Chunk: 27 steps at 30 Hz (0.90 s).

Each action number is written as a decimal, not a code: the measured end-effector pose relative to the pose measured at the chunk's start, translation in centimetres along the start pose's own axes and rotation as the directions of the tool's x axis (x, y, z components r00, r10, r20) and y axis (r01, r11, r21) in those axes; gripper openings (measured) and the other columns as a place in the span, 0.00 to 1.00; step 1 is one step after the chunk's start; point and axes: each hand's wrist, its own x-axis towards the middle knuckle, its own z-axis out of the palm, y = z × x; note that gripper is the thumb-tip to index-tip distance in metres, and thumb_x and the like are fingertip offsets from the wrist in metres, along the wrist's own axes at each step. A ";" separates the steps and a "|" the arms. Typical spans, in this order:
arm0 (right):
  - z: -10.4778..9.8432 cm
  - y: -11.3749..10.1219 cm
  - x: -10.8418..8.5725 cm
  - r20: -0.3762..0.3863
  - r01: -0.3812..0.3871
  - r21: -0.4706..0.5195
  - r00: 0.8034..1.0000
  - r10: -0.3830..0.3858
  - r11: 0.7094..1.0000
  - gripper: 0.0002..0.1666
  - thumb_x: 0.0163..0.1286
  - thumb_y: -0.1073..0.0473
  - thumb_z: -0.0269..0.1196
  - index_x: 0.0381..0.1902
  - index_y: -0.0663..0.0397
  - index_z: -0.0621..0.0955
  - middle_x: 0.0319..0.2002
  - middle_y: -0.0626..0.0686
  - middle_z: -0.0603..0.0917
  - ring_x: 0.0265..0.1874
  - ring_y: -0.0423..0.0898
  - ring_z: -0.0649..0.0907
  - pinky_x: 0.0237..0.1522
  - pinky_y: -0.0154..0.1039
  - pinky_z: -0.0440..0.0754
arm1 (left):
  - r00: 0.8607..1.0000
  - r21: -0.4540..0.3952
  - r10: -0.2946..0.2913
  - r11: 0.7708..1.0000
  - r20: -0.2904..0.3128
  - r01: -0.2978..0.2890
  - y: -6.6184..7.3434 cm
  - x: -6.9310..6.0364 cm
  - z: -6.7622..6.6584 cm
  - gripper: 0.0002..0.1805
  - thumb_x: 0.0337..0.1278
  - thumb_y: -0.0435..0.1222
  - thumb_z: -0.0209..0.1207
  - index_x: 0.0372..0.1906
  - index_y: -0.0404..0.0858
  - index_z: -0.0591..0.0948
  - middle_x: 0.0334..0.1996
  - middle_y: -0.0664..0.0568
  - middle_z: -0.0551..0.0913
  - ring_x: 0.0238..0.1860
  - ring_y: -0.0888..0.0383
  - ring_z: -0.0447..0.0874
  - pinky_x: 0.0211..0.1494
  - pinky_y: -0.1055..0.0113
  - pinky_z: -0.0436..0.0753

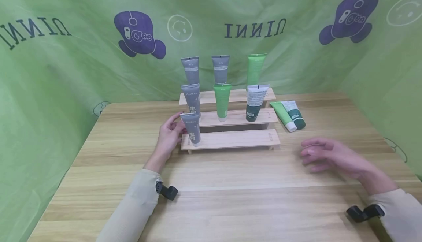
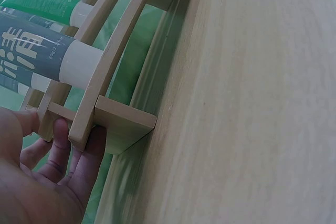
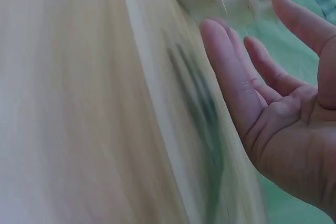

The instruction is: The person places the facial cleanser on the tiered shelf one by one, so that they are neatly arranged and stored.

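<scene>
A three-tier wooden stand bears several squeeze tubes, standing upright on their caps. My left hand grips the stand's left end; in the left wrist view its fingers curl against the lowest plank's end and leg. Close by, a grey tube with a white cap stands on the lowest tier. On the middle tier are another grey tube, a green tube and a white-and-dark-green tube. My right hand, blurred, hovers over the table right of the stand, holding nothing, its fingers loosely spread.
Two grey tubes and a green tube occupy the top tier. Right of the stand, a green tube and a white-and-dark-green tube lie on the wooden table. A green printed cloth hangs behind and at both sides.
</scene>
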 end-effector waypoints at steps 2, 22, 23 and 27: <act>-1.3 0.3 -0.4 0.000 0.004 0.012 1.000 -0.004 1.000 0.21 0.81 0.68 0.46 0.67 0.56 0.71 0.57 0.57 0.82 0.53 0.54 0.84 0.53 0.55 0.84 | 1.000 -0.006 0.000 1.000 0.003 0.000 0.0 0.0 0.0 0.27 0.75 0.34 0.54 0.74 0.45 0.68 0.46 0.40 0.83 0.39 0.55 0.84 0.43 0.60 0.89; -7.1 -0.9 2.0 -0.231 -0.122 -0.040 0.967 0.110 0.992 0.25 0.81 0.62 0.51 0.69 0.65 0.60 0.50 0.49 0.86 0.50 0.47 0.85 0.53 0.45 0.85 | 1.000 0.012 0.007 1.000 -0.003 -0.007 0.0 0.2 -0.1 0.27 0.75 0.35 0.54 0.75 0.43 0.67 0.45 0.40 0.83 0.39 0.54 0.84 0.44 0.59 0.89; -7.1 -1.1 2.3 -0.249 -0.131 -0.024 0.961 0.120 0.991 0.28 0.81 0.62 0.52 0.70 0.67 0.58 0.50 0.48 0.86 0.50 0.47 0.85 0.53 0.46 0.85 | 1.000 0.017 0.006 1.000 -0.003 -0.006 0.0 0.2 -0.1 0.27 0.75 0.35 0.54 0.75 0.43 0.67 0.45 0.40 0.83 0.39 0.54 0.84 0.43 0.60 0.89; -7.3 -2.0 3.4 -0.289 -0.130 0.058 0.947 0.141 0.990 0.35 0.78 0.62 0.56 0.73 0.69 0.53 0.49 0.50 0.86 0.50 0.47 0.85 0.54 0.46 0.84 | 1.000 0.017 0.005 1.000 -0.008 -0.004 0.0 0.1 0.0 0.27 0.74 0.35 0.55 0.74 0.43 0.67 0.45 0.40 0.83 0.39 0.55 0.84 0.41 0.61 0.88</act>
